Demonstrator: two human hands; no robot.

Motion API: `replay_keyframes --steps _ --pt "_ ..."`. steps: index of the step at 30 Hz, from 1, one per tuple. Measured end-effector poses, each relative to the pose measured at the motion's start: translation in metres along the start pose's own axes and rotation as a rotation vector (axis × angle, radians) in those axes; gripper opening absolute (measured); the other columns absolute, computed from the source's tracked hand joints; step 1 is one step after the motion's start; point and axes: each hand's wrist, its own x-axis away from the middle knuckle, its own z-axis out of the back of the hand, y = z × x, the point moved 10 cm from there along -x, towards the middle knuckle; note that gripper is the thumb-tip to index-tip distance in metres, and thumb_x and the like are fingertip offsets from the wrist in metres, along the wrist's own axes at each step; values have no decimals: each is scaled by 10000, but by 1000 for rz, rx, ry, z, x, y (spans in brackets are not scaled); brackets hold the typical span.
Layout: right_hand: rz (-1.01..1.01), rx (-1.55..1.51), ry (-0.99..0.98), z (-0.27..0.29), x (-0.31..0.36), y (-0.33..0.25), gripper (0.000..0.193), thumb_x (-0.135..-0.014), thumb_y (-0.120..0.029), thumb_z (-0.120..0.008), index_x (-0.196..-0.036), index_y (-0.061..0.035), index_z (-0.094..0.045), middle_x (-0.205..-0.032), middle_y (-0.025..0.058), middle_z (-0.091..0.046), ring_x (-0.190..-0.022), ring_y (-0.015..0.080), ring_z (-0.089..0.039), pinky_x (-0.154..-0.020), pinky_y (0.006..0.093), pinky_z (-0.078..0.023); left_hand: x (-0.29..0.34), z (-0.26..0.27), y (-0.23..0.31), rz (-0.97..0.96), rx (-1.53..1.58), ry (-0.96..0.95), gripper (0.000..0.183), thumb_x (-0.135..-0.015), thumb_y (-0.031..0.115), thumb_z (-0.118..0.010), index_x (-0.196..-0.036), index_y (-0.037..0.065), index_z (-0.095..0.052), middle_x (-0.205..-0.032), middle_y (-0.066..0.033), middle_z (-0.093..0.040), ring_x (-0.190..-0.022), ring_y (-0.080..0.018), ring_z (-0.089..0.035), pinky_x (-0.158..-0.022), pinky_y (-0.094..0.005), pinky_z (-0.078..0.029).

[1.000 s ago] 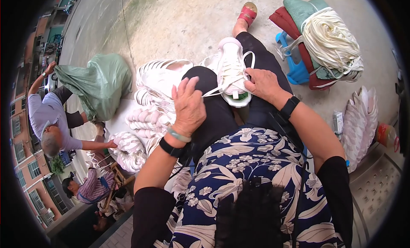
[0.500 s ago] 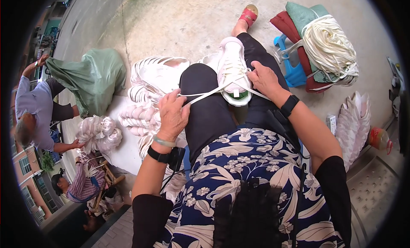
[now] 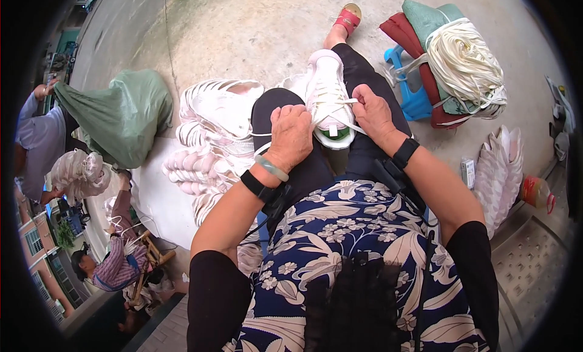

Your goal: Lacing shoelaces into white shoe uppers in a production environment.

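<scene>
A white and pale pink shoe [image 3: 330, 112] rests upright on the seated person's lap between the knees, its toe toward twelve o'clock and its green-lined opening toward six. White lace [image 3: 344, 101] crosses its front in rows.

Between seven and eight o'clock of the shoe, the person's left hand [image 3: 291, 135] is above the left thigh, back of the hand up, its fingers curled in and closed on lace; a strand leaves that hand toward nine o'clock. The exact grip beneath the knuckles is hidden. Between three and four o'clock, the right hand [image 3: 374, 112] pinches lace between thumb and bent fingers, just beside the shoe. A pale bangle [image 3: 271, 168] circles the left wrist.

At nine o'clock lies a pile of white and pink shoe pieces [image 3: 221, 103]; farther out that way, a co-worker [image 3: 39, 142] grips a green sack [image 3: 136, 112]. Another person in a striped top [image 3: 118, 264] sits toward eight o'clock.

At three o'clock stands a blue stool [image 3: 416, 100], with red and green cloth and a thick bundle of white laces [image 3: 464, 57] on it. Toward four o'clock are a small white box [image 3: 467, 172], stacked pinkish pieces [image 3: 501, 176] and a bottle [image 3: 535, 192]. A red sandal [image 3: 348, 19] shows just past twelve.
</scene>
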Motion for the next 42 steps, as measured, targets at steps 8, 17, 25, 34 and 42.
replay_keyframes --steps 8,17,25,34,42 --pt "-43 19 -288 -14 4 -2 197 -729 -213 -543 -881 -88 -546 -722 124 -602 -706 309 -598 -652 392 -468 17 18 13 -33 115 -221 78 -728 93 -612 -751 60 -546 -856 -56 -540 -856 -253 -502 -783 -391 -355" --pt "21 75 -249 -14 6 -10 299 -704 -264 -648 -919 -92 -532 -677 55 -549 -652 236 -572 -604 347 -448 -41 2 4 -19 70 71 157 -711 101 -609 -861 65 -579 -837 -104 -557 -793 -311 -547 -665 -403 -439" --pt "9 79 -242 -13 -1 -2 304 -693 -221 -627 -945 -88 -522 -674 64 -556 -654 253 -573 -610 354 -452 -57 -17 -7 61 177 -21 112 -698 76 -602 -775 38 -530 -842 -132 -515 -803 -329 -541 -687 -383 -450" --pt "-82 38 -337 -13 -4 3 296 -687 -196 -601 -953 -95 -519 -686 90 -586 -684 286 -585 -630 384 -454 -53 -40 -54 260 632 -312 134 -680 86 -602 -735 7 -510 -793 -125 -502 -713 -276 -515 -660 -339 -425" --pt "-27 145 -276 -12 -5 -1 378 -701 -210 -645 -1015 -46 -513 -675 68 -588 -634 237 -587 -601 350 -456 -46 -33 -54 279 490 -169 132 -733 91 -604 -831 24 -545 -779 -98 -542 -695 -200 -524 -634 -304 -424"
